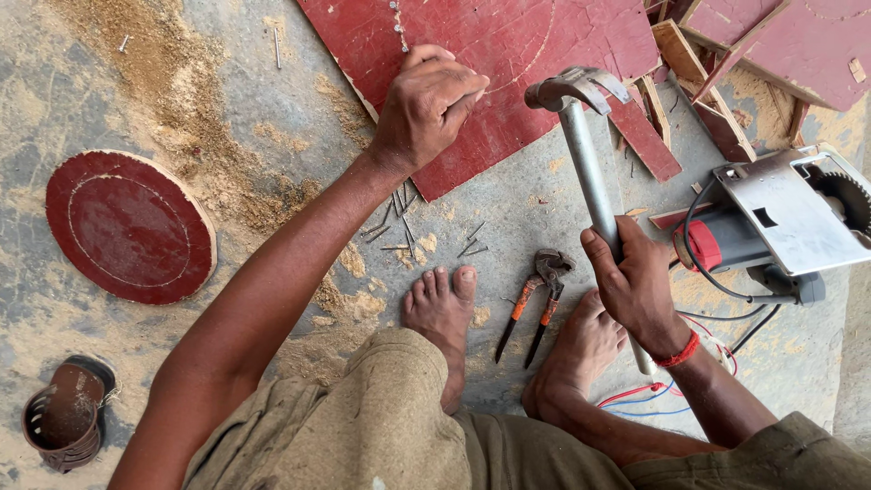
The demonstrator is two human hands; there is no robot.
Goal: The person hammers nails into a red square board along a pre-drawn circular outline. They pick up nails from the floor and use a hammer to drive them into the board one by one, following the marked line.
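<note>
Head view, person squatting on a concrete floor (544,200) dusted with sawdust, two bare feet at bottom centre. Right hand (635,286) closed tight round the metal shaft of a claw hammer (581,136); hammer raised, head up over the lower edge of the red board (508,54), not touching it. Red thread band on the right wrist. Left hand (426,109) further out, resting on the near edge of the red board, fingers curled with thumb and forefinger pinched together; a nail may be held there but too small to tell.

Pincers (535,304) with orange handles lie on the floor between the feet, jaws pointing away. Loose nails (404,231) scattered on the floor just beyond the left toes, under the left wrist. Red and blue wires (644,399) beside the right foot.

Left side: brown sandal (68,413) near bottom corner; red round disc (127,227) with a scribed circle lying flat, well apart from the board. Right side: circular saw (771,218) with red motor body and metal base plate, black cable trailing to the floor. Far right top: more red board offcuts (798,45) and wood strips stacked. A short row of nails sits at the board's top edge.
</note>
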